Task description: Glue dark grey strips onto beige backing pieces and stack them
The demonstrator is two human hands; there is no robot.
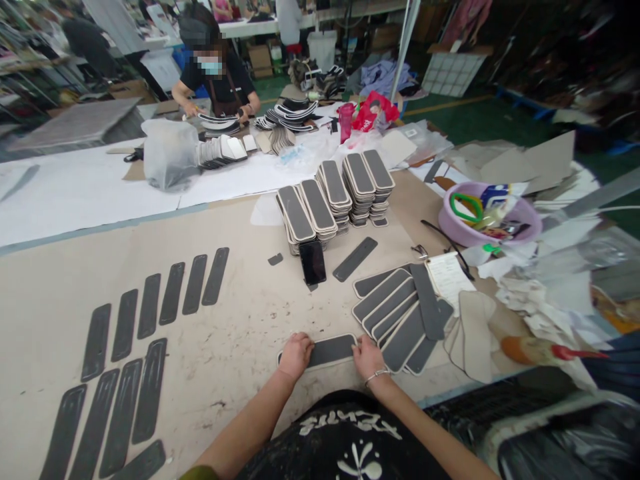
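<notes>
In front of my body lies a long grey panel with rounded corners and a cream border [331, 351]. My left hand [296, 356] has its fingers curled over the panel's left part. At the right end, my right hand [369, 359], with a bracelet at the wrist, pinches the edge. Close to my right hand several similar panels [400, 337] are fanned out, with a plain dark grey strip [427, 303] across them. Farther back stand stacks of bordered panels [320, 207]. A black phone [313, 263] leans at the front of one stack.
Shiny dark grey strips [149, 307] lie in rows on the left of the table. A purple basin [490, 213] with odds and ends stands at the right, behind a glue bottle with a red tip [535, 350]. Across the table a co-worker [220, 80] handles curved pieces.
</notes>
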